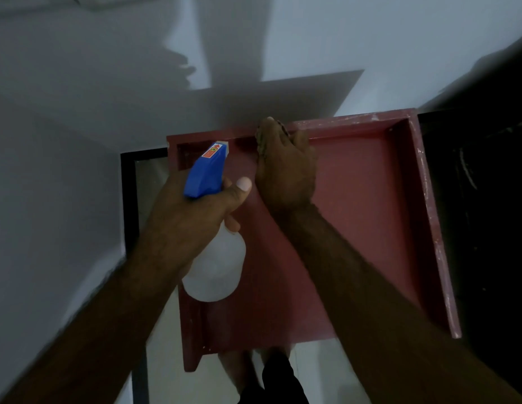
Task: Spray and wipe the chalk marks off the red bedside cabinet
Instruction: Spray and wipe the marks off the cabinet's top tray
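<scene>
The left hand [195, 208] grips the spray bottle [208, 170] by its neck, nozzle aimed at the red bedside cabinet [370, 214] back rim, where the right hand [286, 170], just beside it, bunches a cloth [261, 138] for wiping.

One camera, worn on the person's head, looks forward and steeply down onto the open top of the red cabinet [370, 223]. It sits close. The cabinet fills the middle of the picture, and its far rim meets the pale wall [370, 39]. Its near edge lies low in the frame, with the person's foot [236, 371] on the floor just below it. Both forearms enter from the bottom corners and reach over the cabinet. The left hand [192, 217] holds a spray bottle [213, 266] above its left side, and the right hand [286, 173] grips a cloth [261, 138] at its far rim. The wide lens makes the cabinet's sides splay.
</scene>
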A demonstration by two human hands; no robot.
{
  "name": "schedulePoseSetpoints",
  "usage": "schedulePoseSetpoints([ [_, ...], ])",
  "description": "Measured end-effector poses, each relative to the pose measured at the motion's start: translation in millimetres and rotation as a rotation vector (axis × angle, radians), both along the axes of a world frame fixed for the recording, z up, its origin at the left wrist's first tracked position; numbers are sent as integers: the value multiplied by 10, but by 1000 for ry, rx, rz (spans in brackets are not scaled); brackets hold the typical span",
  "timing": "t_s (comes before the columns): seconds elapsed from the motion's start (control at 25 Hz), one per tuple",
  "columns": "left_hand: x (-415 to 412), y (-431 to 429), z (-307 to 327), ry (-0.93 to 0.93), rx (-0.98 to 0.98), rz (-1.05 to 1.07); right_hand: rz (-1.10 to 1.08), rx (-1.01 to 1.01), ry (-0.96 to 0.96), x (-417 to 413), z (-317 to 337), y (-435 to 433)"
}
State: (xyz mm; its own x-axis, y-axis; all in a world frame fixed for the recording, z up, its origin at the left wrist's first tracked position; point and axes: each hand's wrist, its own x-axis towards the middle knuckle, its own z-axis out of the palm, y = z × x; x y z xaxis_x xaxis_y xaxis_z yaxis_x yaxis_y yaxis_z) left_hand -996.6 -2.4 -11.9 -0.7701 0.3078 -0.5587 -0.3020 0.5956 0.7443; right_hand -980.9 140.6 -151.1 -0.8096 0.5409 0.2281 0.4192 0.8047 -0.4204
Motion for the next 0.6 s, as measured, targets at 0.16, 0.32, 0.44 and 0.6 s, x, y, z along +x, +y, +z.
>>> schedulePoseSetpoints([
  [0.16,17,81,-45,-26,5,-7,-30,26,-10,102,-65,191],
  [0.32,-8,137,-71,-26,-6,-26,-36,-16,13,55,-25,110],
  [0.44,-23,175,-73,-31,-21,-22,99,21,9,93,-58,219],
  [0.6,-18,237,-50,-45,-13,-6,-158,-30,35,243,-42,484],
])
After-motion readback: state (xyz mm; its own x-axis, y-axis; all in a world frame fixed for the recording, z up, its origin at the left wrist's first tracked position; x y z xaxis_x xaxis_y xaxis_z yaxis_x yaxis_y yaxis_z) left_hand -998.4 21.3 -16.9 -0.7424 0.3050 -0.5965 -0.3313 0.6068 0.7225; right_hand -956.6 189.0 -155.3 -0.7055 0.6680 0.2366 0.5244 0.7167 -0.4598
